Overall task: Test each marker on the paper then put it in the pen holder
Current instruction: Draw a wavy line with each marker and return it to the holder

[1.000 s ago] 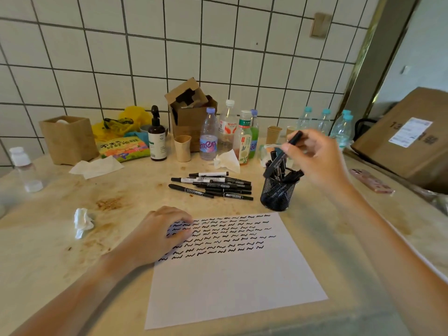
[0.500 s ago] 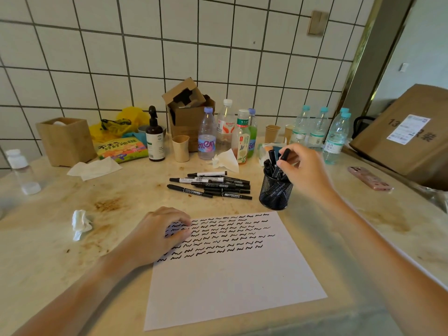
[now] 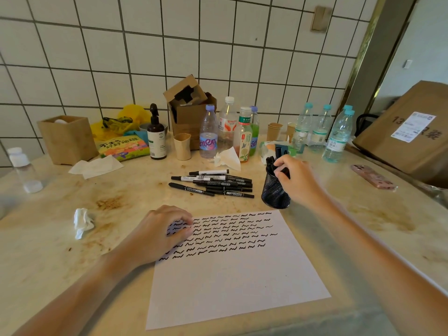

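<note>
Hands: left [image 3: 162, 235] flat, fingers curled on paper [image 3: 232, 270]; right [image 3: 294, 180] pinching marker tops in pen holder [image 3: 275, 191].

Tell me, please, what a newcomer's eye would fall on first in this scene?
Probably the white paper at the near table edge, its upper part filled with rows of black squiggles and pinned by the left hand. Just beyond it, the right hand sits at the black mesh pen holder, pushing markers in. Left of the holder lies a loose pile of black markers.

Head-worn view, downward onto table [image 3: 60, 238]
</note>
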